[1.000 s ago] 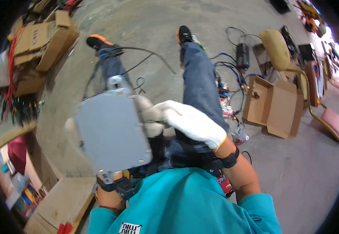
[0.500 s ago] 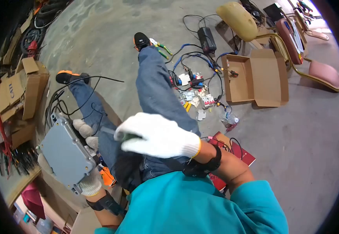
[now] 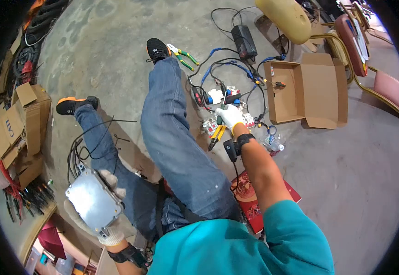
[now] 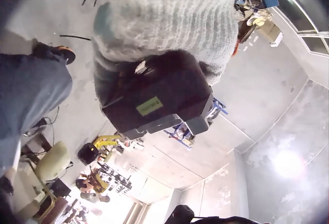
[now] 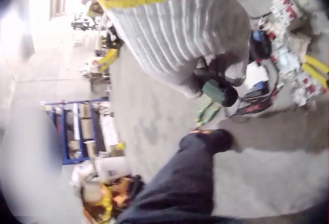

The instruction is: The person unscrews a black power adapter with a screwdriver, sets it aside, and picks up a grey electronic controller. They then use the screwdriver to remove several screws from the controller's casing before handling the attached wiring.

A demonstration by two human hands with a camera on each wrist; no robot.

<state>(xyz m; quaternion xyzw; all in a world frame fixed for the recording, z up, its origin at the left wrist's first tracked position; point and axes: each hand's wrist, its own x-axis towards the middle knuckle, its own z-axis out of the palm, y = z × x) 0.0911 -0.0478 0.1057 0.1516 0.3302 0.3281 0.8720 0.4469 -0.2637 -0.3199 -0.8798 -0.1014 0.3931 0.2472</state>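
In the head view, the gloved left hand (image 3: 112,231) lies toward 8 o'clock from centre, fingers curled. The right arm (image 3: 269,178) slants from its shoulder toward 11 o'clock, the gloved right hand (image 3: 231,116) closed in a grip.

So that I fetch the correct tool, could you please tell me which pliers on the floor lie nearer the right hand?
The yellow-handled pliers, close beside the right hand; the green-handled pliers lie farther off, by a shoe.
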